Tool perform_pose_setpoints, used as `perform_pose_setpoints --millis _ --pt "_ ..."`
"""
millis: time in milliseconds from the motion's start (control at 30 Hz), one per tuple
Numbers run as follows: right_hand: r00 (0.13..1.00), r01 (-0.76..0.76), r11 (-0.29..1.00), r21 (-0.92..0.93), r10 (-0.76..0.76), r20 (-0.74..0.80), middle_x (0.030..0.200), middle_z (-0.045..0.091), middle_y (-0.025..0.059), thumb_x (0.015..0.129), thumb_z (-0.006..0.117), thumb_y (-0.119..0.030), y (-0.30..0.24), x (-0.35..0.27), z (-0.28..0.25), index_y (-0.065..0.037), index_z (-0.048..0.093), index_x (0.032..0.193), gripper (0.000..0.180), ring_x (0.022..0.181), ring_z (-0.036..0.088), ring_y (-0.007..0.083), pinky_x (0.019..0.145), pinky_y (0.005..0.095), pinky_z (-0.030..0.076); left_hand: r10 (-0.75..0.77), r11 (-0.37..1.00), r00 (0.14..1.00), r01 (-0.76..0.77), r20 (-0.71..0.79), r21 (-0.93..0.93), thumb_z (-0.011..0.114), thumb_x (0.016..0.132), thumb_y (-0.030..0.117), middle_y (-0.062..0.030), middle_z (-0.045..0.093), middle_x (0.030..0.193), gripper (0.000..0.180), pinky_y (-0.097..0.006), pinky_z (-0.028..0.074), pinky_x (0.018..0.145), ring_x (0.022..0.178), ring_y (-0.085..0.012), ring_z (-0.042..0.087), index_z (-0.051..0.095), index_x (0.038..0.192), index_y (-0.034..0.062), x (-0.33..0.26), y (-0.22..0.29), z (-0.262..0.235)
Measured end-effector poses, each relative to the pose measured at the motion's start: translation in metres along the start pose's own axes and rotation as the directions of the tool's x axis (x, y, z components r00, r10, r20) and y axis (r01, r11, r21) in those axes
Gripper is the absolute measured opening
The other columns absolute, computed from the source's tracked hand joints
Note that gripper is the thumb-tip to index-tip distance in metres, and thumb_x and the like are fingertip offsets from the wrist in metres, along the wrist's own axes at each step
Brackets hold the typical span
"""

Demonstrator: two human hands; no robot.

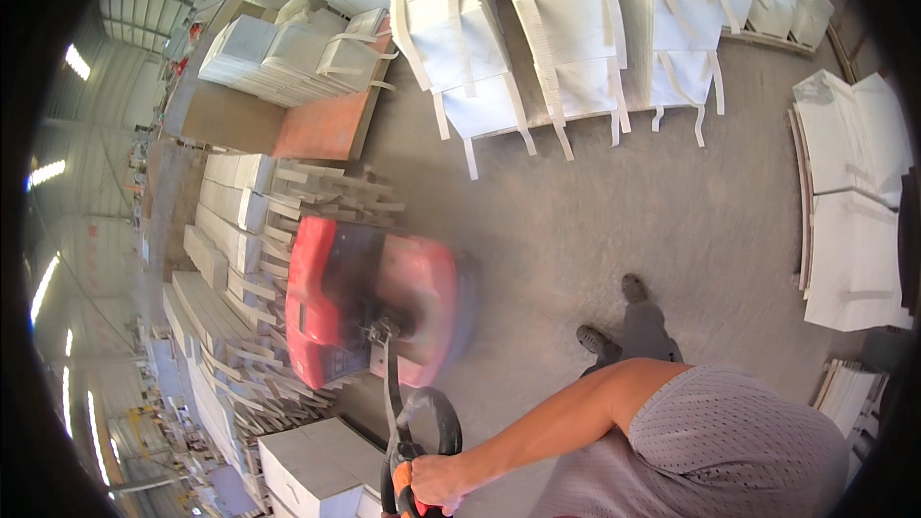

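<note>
My right hand (436, 482) is closed around the control handle (446, 422) of a pallet truck, a black looped grip with orange parts, at the bottom of the view. My bare right forearm reaches left across the front of my grey mesh shirt. From the handle a shaft (390, 374) runs up to the red and black pallet truck body (417, 273), which is slightly blurred. Its forks are not visible. My left hand is out of view. To the right of the truck, my legs and dark shoes (597, 338) are on the floor.
White slab stacks with pale straps (576, 29) stand across the far side. Strapped narrow bundles (225, 230) line the left, close to the truck. More white stacks (849, 240) stand at the right, and a white block (312, 460) sits left of the handle. Grey concrete floor (710, 201) lies between.
</note>
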State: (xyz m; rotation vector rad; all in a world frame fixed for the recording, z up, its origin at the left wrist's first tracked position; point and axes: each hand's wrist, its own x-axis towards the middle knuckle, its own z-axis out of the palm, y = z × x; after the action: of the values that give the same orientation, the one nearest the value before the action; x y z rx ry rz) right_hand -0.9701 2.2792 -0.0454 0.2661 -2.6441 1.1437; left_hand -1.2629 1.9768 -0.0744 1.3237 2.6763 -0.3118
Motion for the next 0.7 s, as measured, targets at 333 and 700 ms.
perform_pose_setpoints --millis 333,700 --pt "0.91 0.021 0.982 -0.186 -0.096 -0.404 0.082 0.076 0.0081 0.077 0.063 -0.029 0.024 -0.1 0.024 -0.01 0.079 0.077 0.025 0.081 0.072 0.024 0.072 0.0424 0.051 -0.237 0.971 0.969 0.235 0.066 0.04 0.052 0.099 0.041 -0.0129 0.066 0.068 0.042 -0.046 0.051 0.06 0.063 -0.0309 0.065 0.066 0.079 0.0058 -0.007 0.208 -0.028" --pt "0.962 -0.054 0.998 0.015 0.056 -0.268 0.075 0.075 0.003 0.07 0.071 -0.027 0.033 -0.081 0.017 -0.014 0.079 0.074 0.016 0.076 0.073 0.0193 0.066 0.0372 0.05 -0.448 0.892 0.891 0.451 0.075 -0.022 0.048 0.102 0.041 -0.0129 0.061 0.057 0.056 -0.045 0.048 0.058 0.055 -0.0299 0.062 0.063 0.065 0.0016 -0.025 0.229 -0.032"
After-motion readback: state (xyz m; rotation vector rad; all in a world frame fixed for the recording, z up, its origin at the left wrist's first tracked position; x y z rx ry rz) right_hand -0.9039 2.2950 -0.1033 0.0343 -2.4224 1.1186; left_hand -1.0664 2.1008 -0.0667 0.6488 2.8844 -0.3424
